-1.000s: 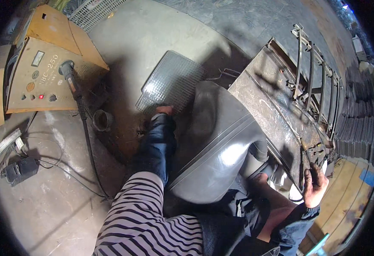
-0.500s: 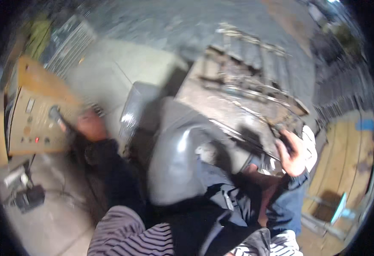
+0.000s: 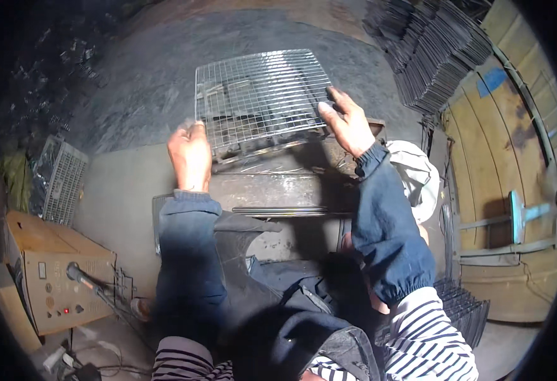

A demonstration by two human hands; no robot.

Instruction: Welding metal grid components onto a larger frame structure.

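A rectangular wire mesh rack (image 3: 259, 95) of thin shiny bars is held up over the low workbench (image 3: 272, 187). At its left edge my left hand (image 3: 189, 152) is closed, with the thumb side against the frame. My right hand (image 3: 349, 124) grips the near right edge, its thumb and fingers around the border wire. Both arms reach forward in dark blue sleeve covers over striped cuffs. Through the mesh, a metal frame (image 3: 246, 149) shows on the bench, partly hidden by the rack. Long thin metal rods (image 3: 281, 211) lie along the bench's near side.
On the left stands a tan control box (image 3: 62, 279) with a red light and a plugged-in cable. Stacked dark grids (image 3: 440, 60) rise at the back right. Wooden boards (image 3: 494, 140) and a light blue T-shaped piece (image 3: 517, 216) are on the right, near a white cloth (image 3: 414, 178).
My left hand has left the control box and my right hand has risen from the bench. Both now hold the wire rack in front of me. The view has turned to the right.
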